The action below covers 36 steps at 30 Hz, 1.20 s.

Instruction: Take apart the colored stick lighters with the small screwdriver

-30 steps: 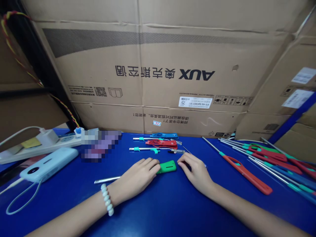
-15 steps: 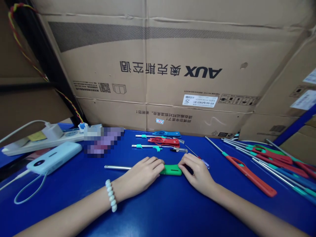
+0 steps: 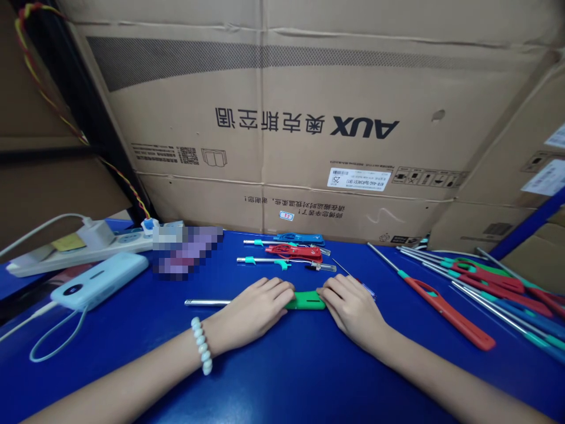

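Backdrop: a large cardboard panel (image 3: pixel 304 76) printed upside down with "AUX" and Chinese characters stands along the far edge.
Surface: a glossy blue tabletop (image 3: pixel 273 377).
Green handle (image 3: pixel 306 301): lying on the tabletop at the centre, between the two hands, its middle showing, with a dark slot toward the right end.
Metal tube (image 3: pixel 206 303): pokes out to the left from under the left hand, in line with the green handle.
Left hand (image 3: pixel 258 309): palm down, fingers closed over the left part of the green handle; a bracelet of pale beads (image 3: pixel 201 344) circles the wrist.
Right hand (image 3: pixel 355 303): fingers bent, gripping the handle's right end; the thumb is mostly hidden.
Beyond the hands: a blue casing (image 3: pixel 300 238) and a red casing (image 3: pixel 295 253), with slim tubes bearing teal pieces to their left.
Right side: one orange-red lighter (image 3: pixel 445 312) lies apart, near a heap of long lighters (image 3: pixel 489 288).
Left side: a light-blue power bank (image 3: pixel 99 282) with a looped cord, in front of a white power strip (image 3: pixel 110 244).
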### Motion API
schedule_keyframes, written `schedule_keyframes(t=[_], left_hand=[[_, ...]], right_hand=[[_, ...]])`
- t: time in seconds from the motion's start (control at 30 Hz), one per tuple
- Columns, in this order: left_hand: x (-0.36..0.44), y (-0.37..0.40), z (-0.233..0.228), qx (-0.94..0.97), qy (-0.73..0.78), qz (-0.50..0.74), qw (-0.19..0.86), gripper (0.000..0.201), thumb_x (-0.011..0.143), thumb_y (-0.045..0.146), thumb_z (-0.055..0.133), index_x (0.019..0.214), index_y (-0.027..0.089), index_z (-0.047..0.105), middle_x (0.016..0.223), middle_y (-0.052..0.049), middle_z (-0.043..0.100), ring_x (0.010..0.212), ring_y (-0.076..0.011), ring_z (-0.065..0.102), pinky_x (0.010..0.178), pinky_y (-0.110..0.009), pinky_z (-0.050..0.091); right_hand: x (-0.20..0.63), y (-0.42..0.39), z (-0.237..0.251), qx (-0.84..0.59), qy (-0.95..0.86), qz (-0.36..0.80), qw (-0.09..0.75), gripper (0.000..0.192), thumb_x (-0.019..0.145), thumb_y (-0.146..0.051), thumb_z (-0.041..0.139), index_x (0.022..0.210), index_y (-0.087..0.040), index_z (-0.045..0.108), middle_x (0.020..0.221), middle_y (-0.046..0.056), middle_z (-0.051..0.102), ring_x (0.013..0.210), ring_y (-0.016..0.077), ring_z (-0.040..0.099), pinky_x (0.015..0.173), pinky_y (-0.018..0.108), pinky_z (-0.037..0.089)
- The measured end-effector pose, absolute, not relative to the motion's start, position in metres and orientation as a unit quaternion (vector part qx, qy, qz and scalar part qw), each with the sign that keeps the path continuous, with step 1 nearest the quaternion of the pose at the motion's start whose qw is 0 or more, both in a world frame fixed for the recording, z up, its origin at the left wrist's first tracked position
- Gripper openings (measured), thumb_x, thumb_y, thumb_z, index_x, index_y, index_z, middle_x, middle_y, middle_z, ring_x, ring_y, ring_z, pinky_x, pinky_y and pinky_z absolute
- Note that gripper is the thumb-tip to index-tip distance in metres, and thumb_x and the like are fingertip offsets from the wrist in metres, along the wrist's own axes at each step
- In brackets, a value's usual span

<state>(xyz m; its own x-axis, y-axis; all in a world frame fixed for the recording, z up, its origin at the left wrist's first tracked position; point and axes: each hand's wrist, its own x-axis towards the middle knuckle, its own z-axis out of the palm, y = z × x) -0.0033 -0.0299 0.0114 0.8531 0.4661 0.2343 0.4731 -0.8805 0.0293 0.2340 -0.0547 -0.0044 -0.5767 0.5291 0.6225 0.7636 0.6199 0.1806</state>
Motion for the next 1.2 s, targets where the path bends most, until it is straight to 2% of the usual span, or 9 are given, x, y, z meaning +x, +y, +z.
schedule_keyframes(t=[0.13, 0.47, 0.9, 1.2], left_hand=[[-0.0039, -0.0284, 0.0135, -0.962, -0.250, -0.107, 0.020, 0.012, 0.095, 0.018, 0.045, 0.107, 0.017, 0.047, 0.114, -0.007, 0.055, 0.101, -0.0224, 0.053, 0.086, -0.037, 0.044], [-0.0040, -0.0261, 0.0123, -0.958, -0.261, -0.115, 0.039, 0.010, 0.095, 0.021, 0.045, 0.104, 0.018, 0.049, 0.107, -0.006, 0.055, 0.094, -0.0216, 0.052, 0.081, -0.034, 0.044], [-0.0045, -0.0263, 0.0138, -0.960, -0.253, -0.112, 0.034, 0.010, 0.096, 0.018, 0.042, 0.103, 0.018, 0.050, 0.109, -0.006, 0.055, 0.096, -0.0215, 0.051, 0.083, -0.036, 0.046], [-0.0043, -0.0279, 0.0154, -0.959, -0.259, -0.107, 0.031, 0.011, 0.095, 0.017, 0.045, 0.104, 0.018, 0.049, 0.108, -0.006, 0.055, 0.096, -0.0218, 0.051, 0.083, -0.036, 0.045]], right_hand=[[0.2340, -0.0544, -0.0041, -0.350, -0.867, -0.259, 0.241, 0.017, 0.088, -0.009, 0.048, 0.091, -0.010, 0.065, 0.076, 0.008, 0.060, 0.069, 0.0187, 0.048, 0.063, 0.031, 0.032], [0.2324, -0.0570, -0.0017, -0.346, -0.863, -0.275, 0.243, 0.020, 0.087, -0.011, 0.045, 0.082, -0.011, 0.065, 0.074, 0.008, 0.060, 0.068, 0.0192, 0.047, 0.065, 0.033, 0.034], [0.2331, -0.0556, -0.0044, -0.328, -0.868, -0.292, 0.232, 0.021, 0.087, -0.009, 0.046, 0.095, -0.009, 0.066, 0.080, 0.009, 0.064, 0.073, 0.0201, 0.052, 0.067, 0.033, 0.038], [0.2343, -0.0552, -0.0048, -0.342, -0.867, -0.283, 0.226, 0.018, 0.084, -0.009, 0.051, 0.094, -0.007, 0.066, 0.079, 0.010, 0.063, 0.072, 0.0206, 0.052, 0.067, 0.033, 0.037]])
